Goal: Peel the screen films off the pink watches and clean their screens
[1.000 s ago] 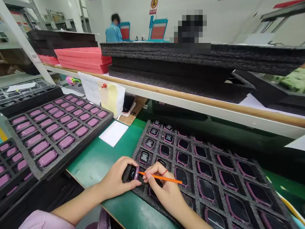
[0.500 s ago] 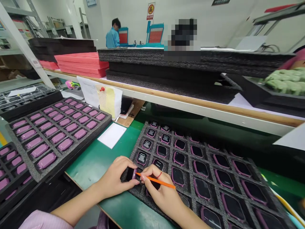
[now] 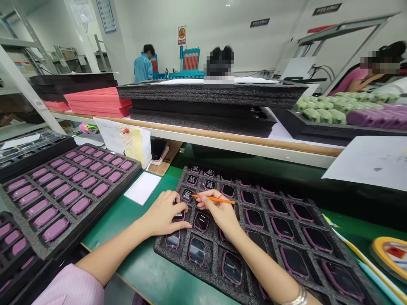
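My right hand (image 3: 216, 209) grips a slim orange pointed stick (image 3: 224, 200). Its tip is at the right edge of a smartwatch body (image 3: 187, 195) with white text on its screen. My left hand (image 3: 167, 213) rests at the left side of the black foam tray (image 3: 178, 250), thumb and forefinger apart around another lit watch (image 3: 179, 215), which they partly cover. Purple-framed watches with dark screens fill many of the tray's pockets. Just right of my left thumb lies a watch (image 3: 201, 221) with a few lines on its screen.
On the left, a foam tray (image 3: 104, 195) holds purple watch bodies in rows. A white card (image 3: 142, 187) lies between the trays. Behind runs a shelf edge (image 3: 222, 144) stacked with black foam (image 3: 197, 95) and red foam (image 3: 95, 101). A tape roll (image 3: 389, 254) is at right. Other people are beyond.
Both hands have moved up the tray to watches farther back. The stick's tip has left the near-corner watch, which my left hand no longer surrounds. The camera view has turned right.
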`<state>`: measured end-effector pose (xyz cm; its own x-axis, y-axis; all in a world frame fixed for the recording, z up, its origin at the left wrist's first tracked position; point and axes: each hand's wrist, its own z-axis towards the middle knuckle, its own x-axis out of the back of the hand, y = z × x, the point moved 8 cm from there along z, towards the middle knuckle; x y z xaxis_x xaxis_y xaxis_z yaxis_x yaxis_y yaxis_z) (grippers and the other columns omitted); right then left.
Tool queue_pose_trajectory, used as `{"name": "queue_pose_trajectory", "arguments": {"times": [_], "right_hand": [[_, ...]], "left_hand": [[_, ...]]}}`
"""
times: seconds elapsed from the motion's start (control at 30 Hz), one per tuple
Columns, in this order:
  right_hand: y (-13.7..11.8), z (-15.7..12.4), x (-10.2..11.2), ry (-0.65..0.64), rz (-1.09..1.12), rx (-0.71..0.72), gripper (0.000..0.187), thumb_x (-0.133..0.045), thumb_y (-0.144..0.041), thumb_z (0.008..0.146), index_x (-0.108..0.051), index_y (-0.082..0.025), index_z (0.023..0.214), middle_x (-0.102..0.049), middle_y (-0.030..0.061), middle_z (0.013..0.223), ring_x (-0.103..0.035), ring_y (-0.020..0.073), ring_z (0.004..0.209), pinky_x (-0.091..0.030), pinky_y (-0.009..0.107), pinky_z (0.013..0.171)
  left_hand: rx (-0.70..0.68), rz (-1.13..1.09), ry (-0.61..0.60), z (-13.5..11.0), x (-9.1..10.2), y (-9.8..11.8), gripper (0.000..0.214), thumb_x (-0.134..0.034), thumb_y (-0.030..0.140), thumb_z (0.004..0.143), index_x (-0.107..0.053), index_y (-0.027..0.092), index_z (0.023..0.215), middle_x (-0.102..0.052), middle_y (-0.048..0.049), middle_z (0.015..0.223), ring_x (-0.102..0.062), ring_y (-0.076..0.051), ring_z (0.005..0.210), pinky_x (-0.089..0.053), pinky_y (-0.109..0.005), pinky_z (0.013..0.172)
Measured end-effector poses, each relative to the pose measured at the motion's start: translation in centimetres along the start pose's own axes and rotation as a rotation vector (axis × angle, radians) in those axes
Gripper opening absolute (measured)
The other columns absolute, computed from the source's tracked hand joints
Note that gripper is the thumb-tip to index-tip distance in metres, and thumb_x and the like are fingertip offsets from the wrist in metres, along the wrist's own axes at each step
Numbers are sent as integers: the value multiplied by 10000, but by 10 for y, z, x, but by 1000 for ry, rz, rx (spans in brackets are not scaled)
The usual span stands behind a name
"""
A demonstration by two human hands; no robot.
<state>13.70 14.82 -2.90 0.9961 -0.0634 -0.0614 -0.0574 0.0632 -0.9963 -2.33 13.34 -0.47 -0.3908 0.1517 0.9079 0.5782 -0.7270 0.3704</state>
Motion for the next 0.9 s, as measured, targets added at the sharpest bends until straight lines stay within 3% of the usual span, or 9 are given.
{"name": "queue_pose_trajectory", "arguments": {"times": [0.2,0.5,0.7,0.9], "right_hand": [[8,-10,-5,-32,-39,29,508,-747,-693,702,-606,-209,760,-752,88,789,-727,225,714,-597,398,747],[2,-16,-20,-144,-165,74,280,-710,-484,821,-635,-224,751,-768,52,794,-725,234,795,-548,389,809],[0,-18,-22,-181,-184,75,230,-685,-427,844,-624,-224,756,-770,52,794,-729,227,796,-545,375,808],[0,-18,-23,-190,-188,86,240,-671,-435,852,-609,-229,743,-767,47,790,-727,225,792,-542,367,792]], "left_hand": [[-31,-124,27,-15,11,-12,300,-624,462,934,-637,226,1120,-663,-70,1135,-563,-227,1100,-457,-375,989],[-32,-205,75,-11,6,-19,325,-665,511,890,-696,236,1062,-702,-82,1129,-607,-240,1098,-478,-401,979],[104,-245,127,-15,4,-31,537,-793,501,779,-575,226,1185,-677,-73,1142,-634,-242,1051,-531,-409,933],[172,-285,117,-15,-2,-37,668,-838,464,739,-527,242,1287,-675,-71,1198,-591,-265,1157,-497,-458,1017]]}}
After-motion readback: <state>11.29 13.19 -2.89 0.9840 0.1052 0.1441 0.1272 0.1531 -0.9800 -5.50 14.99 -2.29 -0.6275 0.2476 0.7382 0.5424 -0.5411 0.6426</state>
